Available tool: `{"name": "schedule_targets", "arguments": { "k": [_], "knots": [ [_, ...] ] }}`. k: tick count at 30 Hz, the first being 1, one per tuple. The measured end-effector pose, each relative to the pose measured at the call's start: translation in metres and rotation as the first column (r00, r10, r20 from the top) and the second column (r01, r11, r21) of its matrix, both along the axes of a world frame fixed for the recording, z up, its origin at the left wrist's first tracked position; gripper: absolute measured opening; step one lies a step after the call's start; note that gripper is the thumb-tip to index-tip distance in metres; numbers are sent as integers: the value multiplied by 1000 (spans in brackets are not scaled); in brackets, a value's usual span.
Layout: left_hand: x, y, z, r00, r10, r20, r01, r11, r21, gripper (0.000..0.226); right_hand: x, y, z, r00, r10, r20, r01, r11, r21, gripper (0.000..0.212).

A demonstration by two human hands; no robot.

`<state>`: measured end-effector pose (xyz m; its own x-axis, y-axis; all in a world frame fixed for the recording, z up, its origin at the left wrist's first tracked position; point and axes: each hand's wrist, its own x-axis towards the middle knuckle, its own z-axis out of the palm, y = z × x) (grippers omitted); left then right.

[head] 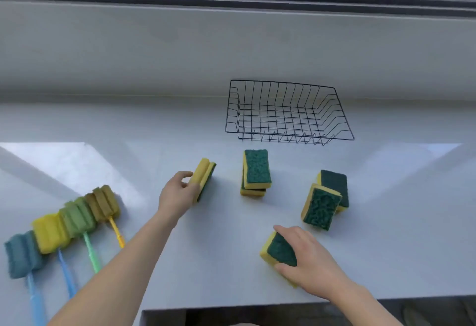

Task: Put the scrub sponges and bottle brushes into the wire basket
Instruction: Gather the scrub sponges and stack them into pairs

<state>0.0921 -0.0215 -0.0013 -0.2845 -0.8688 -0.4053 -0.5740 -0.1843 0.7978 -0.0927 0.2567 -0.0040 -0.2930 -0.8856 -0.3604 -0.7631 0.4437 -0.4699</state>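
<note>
Soft yellow foam w/ rough green pad: upright sponge [205, 178] pinched by left grip [180, 193]; right grip [310, 261] curls round flat sponge [280, 249] on glossy desk [219, 248]. Beyond, apart: black wire basket [283, 96].

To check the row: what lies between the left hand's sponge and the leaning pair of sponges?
In the head view, a stack of two sponges stands there, touching neither; the counter on either side of it is bare.

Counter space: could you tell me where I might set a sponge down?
Bare: left of the wire basket, behind the bottle brushes; right of the leaning sponges. Crowded: in front of the basket, around the stacked sponges.
</note>
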Motion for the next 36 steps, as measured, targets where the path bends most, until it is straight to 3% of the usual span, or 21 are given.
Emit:
{"name": "schedule_targets", "arguments": {
  "k": [2, 5, 7, 11, 16, 21, 26, 30, 33, 36],
  "knots": [
    [10, 14, -2, 977, 140, -159, -101, 968, 230, 29, 1, -5, 3, 995, -68, 69, 71, 997, -41, 79],
    [25, 36, -11, 945, 250, -209, -141, 892, 430, 32, 5, -15, 5, 985, -108, 131, 115, 992, -44, 78],
    [35, 49, -20, 963, 240, -123, -180, 912, 368, 35, 8, -21, 5, 980, -113, 166, 120, 992, -34, 79],
    [46, 64, -30, 987, 92, 128, -92, 996, -4, 37, 19, -40, 7, 943, -176, 282, 186, 982, -10, 77],
    [41, 66, -28, 996, 70, 54, -71, 997, 19, 43, 40, -82, 20, 842, -299, 450, 328, 945, 14, 80],
    [44, 68, -31, 977, 201, -70, -186, 966, 177, 40, 59, -144, 29, 921, -249, 299, 295, 948, -122, 77],
    [48, 67, -28, 919, 342, -194, -270, 908, 320, 34, 75, -184, 27, 981, -184, 61, 189, 978, -92, 78],
    [50, 66, -25, 902, 370, -221, -284, 897, 339, 28, 86, -193, 18, 993, -110, -53, 107, 992, -66, 79],
    [52, 66, -26, 900, 363, -240, -268, 897, 351, 28, 88, -191, 12, 997, -45, -55, 42, 998, -54, 83],
    [53, 66, -26, 909, 327, -258, -230, 911, 343, 33, 83, -184, 11, 991, -119, 56, 123, 988, -90, 77]
  ]
}}
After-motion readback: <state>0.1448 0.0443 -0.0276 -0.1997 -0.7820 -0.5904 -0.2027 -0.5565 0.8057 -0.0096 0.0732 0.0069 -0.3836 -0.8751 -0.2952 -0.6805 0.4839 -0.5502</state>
